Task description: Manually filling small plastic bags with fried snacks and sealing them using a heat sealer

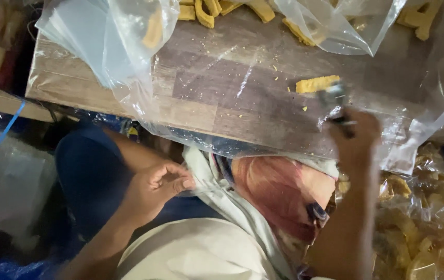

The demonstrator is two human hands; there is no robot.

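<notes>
Below the wooden table (201,88), my left hand (162,182) pinches thin, slippery clear plastic (128,52) by its edge; my right hand (354,136) grips a small blurred tool (336,98) near 1 crumbly yellow snack (317,83).

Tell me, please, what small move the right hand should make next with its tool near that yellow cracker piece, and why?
Probably move the right hand slightly forward, so the tool meets the yellow cracker piece. The tool's tip sits right beside that piece, which lies alone on the plastic sheet over the wooden table. The left hand pinches the sheet's edge, seemingly holding it taut.
</notes>
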